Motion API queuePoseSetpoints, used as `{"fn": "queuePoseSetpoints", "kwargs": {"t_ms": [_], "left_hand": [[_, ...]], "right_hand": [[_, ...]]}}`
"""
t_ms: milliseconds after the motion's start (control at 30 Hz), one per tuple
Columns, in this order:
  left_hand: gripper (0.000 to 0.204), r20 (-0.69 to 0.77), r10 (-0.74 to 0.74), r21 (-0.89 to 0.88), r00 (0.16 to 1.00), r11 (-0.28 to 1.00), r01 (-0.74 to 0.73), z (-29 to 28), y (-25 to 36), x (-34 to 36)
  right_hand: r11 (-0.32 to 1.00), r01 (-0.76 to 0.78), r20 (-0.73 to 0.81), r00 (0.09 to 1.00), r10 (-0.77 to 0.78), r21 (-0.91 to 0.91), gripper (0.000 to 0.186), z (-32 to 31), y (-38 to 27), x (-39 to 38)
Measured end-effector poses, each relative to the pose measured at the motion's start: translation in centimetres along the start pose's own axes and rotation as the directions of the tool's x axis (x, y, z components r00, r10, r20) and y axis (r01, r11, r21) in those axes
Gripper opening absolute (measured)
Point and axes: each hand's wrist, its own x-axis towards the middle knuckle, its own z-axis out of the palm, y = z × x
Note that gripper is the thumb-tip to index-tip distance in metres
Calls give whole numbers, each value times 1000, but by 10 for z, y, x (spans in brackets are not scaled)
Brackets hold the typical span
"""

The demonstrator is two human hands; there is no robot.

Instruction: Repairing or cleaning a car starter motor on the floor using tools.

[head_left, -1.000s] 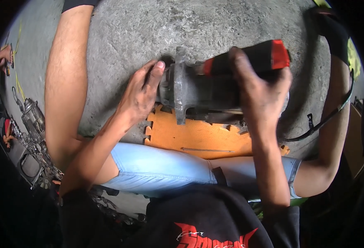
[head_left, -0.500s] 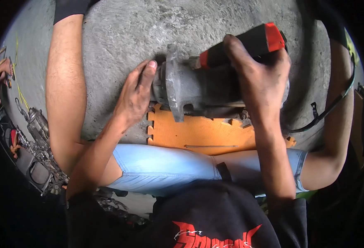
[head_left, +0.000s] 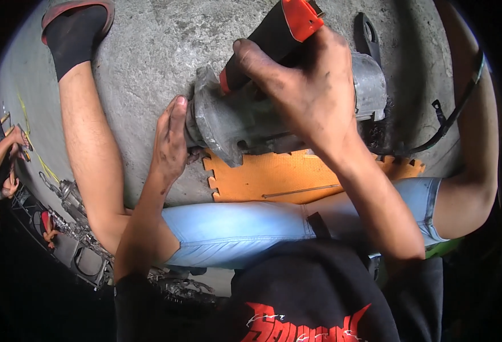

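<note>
My left hand [head_left: 169, 138] grips the left end of a grey metal housing [head_left: 367, 85], just outside its wide flange [head_left: 214, 128]. My right hand [head_left: 313, 100] holds a black tool with red ends [head_left: 271, 37], slanted above the housing; its lower end sits near the inner side of the flange, and whatever is at that tip is hidden. An orange foam mat [head_left: 245, 176] lies below the housing, with a thin metal rod [head_left: 279, 192] on it. A flat black piece [head_left: 367, 37] lies on the concrete behind the housing's right end.
My legs [head_left: 91, 131] frame the work. Greasy metal parts [head_left: 74, 199] lie at the left, beside a yellow cord [head_left: 29, 137]. Another person [head_left: 0, 165] shows at the far left edge. A black hose [head_left: 450, 119] curves along my right leg.
My right hand and the tool have moved left and up, tilting more steeply. The housing's flange and my left hand have shifted left in the view, and the view itself has moved.
</note>
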Motion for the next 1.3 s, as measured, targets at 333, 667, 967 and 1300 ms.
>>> {"fn": "queuePoseSetpoints", "kwargs": {"t_ms": [333, 667, 967, 1300], "left_hand": [[58, -108, 101, 23, 989, 995, -99, 12, -9, 5], [50, 77, 88, -20, 993, 996, -87, -5, -5, 4], [57, 59, 143, -5, 988, 990, -143, -3, -10, 6], [53, -4, 318, 53, 948, 947, -317, 0, -17, 11]], "right_hand": [[940, 220, -116, 959, -257, -261, 25, 17, 44, 0], [879, 400, -134, 886, -443, -260, 16, 21, 48, -17], [914, 262, -35, 957, -287, -311, 21, 6, 64, -16], [752, 638, 380, 744, -549, -163, 39, -29, 29, 14]]}}
